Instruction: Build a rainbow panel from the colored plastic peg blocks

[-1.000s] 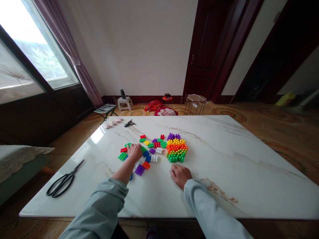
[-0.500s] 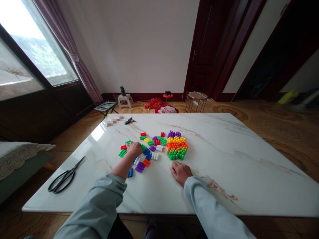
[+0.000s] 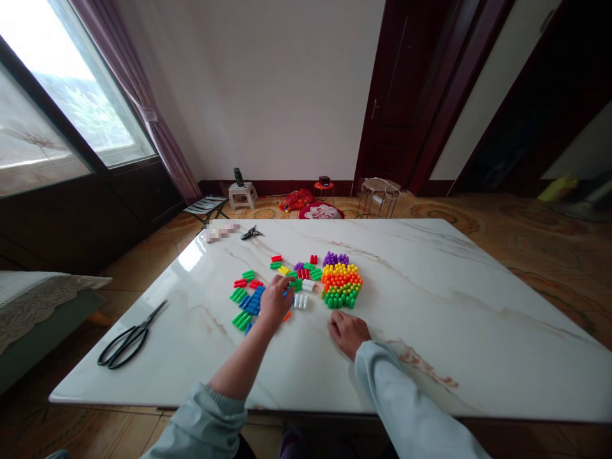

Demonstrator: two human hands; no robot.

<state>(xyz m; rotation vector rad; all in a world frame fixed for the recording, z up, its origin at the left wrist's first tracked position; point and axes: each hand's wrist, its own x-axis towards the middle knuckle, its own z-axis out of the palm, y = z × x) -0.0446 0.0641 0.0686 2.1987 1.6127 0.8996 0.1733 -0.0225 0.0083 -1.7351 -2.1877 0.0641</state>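
Bullet-shaped plastic building blocks in joined strips lie scattered at mid-table, among them a blue group (image 3: 252, 301), a white block (image 3: 301, 301) and a red block (image 3: 303, 274). My left hand (image 3: 276, 299) reaches over them, its fingers pinched on a green building block (image 3: 296, 285). The hand and wrist hide some pieces beneath. To the right stands a compact cluster of blocks (image 3: 342, 280), banded purple, yellow, orange, lime and green. Just in front of it my right hand (image 3: 350, 333) rests on the table, fingers curled in, with nothing visible in them.
Black-handled long-nosed scissors (image 3: 132, 336) lie on the white marbled table (image 3: 459, 319) at the left. Small dark pliers (image 3: 252, 233) are near the far edge, beside a blurred item (image 3: 220, 233). Stools (image 3: 242, 196) stand on the floor beyond.
My left hand has moved right from the left-hand pieces, bringing a green building block toward the middle. Blue and green pieces at the left now show. My right hand stays put.
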